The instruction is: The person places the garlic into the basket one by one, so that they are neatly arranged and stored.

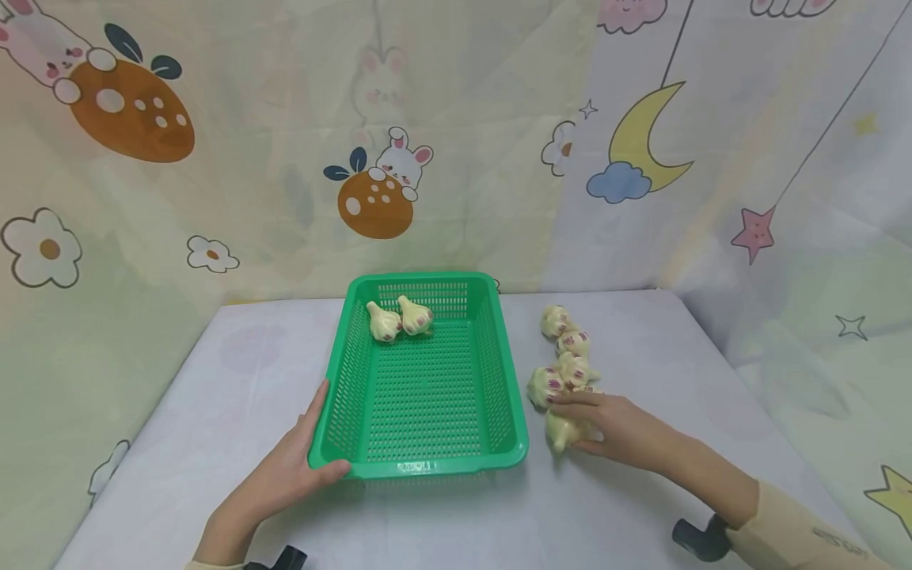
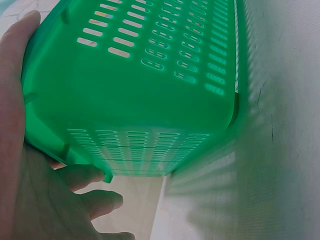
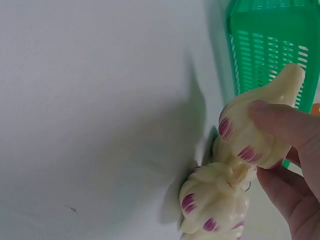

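Observation:
A green plastic basket stands in the middle of the table, with two garlic bulbs lying in its far left corner. My left hand rests at the basket's near left corner, thumb along the front rim and spread fingers along the left side. In the left wrist view the basket's slotted wall fills most of the picture. With thumb and fingers my right hand pinches a garlic bulb, its stem pointing toward the basket in the right wrist view. Other garlic bulbs lie close beneath it.
Several garlic bulbs form a rough row on the white tabletop, right of the basket. Behind the table hangs a cloth backdrop printed with cartoon figures, which continues along both sides.

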